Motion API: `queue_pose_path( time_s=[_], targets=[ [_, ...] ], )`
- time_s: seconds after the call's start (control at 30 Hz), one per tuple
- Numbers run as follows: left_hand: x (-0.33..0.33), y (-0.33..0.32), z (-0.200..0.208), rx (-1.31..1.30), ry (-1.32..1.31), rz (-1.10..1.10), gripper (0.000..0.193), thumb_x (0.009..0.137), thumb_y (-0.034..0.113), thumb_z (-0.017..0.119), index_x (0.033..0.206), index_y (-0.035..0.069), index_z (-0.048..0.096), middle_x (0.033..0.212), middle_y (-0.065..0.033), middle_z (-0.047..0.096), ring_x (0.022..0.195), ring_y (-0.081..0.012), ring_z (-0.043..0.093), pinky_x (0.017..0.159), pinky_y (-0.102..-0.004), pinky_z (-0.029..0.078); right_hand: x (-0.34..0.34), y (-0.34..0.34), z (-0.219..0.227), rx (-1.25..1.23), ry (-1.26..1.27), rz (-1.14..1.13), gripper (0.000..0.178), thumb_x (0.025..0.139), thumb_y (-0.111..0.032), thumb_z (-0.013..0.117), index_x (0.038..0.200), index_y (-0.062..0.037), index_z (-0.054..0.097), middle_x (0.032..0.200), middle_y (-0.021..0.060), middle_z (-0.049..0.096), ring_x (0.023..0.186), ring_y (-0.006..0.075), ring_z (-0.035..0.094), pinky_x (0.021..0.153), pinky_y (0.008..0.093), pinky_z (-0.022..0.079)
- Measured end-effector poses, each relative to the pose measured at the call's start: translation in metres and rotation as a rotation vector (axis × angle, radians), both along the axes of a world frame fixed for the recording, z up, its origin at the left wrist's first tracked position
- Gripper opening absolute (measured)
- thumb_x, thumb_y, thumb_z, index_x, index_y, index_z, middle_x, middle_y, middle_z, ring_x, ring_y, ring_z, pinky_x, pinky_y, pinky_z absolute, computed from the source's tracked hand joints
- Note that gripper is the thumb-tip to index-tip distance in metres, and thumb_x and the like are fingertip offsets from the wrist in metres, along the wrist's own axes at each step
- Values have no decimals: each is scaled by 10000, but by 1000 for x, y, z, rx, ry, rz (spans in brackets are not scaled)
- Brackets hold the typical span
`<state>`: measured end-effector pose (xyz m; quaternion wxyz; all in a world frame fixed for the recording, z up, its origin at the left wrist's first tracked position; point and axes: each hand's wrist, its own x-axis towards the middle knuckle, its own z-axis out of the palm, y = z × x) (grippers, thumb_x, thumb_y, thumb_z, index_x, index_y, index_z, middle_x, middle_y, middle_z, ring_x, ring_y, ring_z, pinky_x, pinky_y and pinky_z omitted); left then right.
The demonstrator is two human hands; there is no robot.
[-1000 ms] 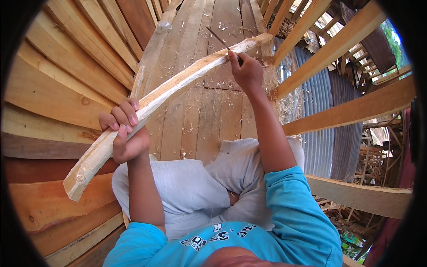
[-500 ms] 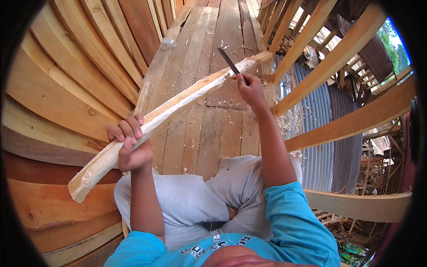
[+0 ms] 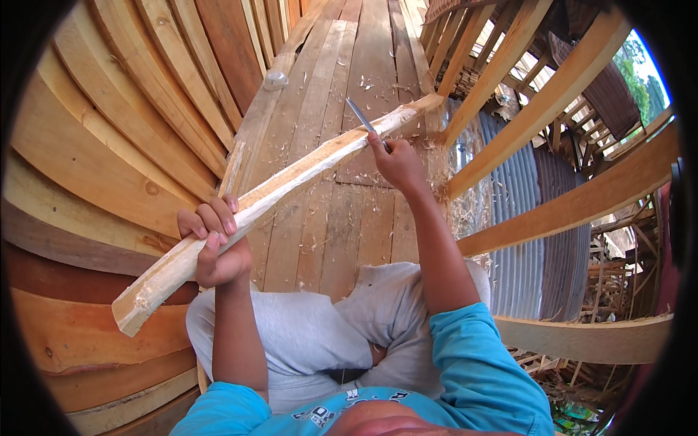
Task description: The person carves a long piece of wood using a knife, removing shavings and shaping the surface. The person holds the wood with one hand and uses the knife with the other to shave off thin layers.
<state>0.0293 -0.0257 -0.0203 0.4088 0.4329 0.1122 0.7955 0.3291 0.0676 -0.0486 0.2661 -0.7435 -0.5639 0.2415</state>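
A long, roughly hewn wooden pole (image 3: 305, 166) slants across my front, from the lower left up to the far right. My left hand (image 3: 218, 243) is wrapped round it toward its near end, which juts out past the hand. Its far end reaches the wooden rails at the right. My right hand (image 3: 398, 161) is closed round a knife (image 3: 360, 114), with the handle mostly hidden in the fist. The blade points up and to the left and lies over the pole's pale, shaved face, at or very close to the wood.
Curved wooden planks (image 3: 109, 145) stand along my left. A slatted wooden railing (image 3: 560, 214) runs at my right, with corrugated metal sheets (image 3: 520, 218) beyond it. Shavings litter the plank floor (image 3: 313, 240). A clear plastic container (image 3: 275, 80) stands at the far left.
My right hand has drawn the knife nearer and slightly left along the pole, and the blade now catches the light. My left hand keeps its grip, almost unmoved.
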Motion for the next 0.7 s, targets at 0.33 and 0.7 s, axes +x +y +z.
queue_pose_path(
  time_s=[0.33,0.7],
  targets=[
    [4,-1,4,-4,12,-3,251,684,119,575,805,172,361,640,22,369,676,-126,421,856,-361,338,8,9,-5,-233,624,-97,627,953,-577,527,562,-96,440,487,2,401,395,139,341,389,349,260],
    [2,5,2,1,-25,-1,236,698,116,573,815,161,373,611,22,389,661,-135,442,834,-377,361,34,8,-9,-533,1280,-31,574,1000,-555,371,574,-177,298,461,-57,193,367,99,149,369,297,97]
  ],
)
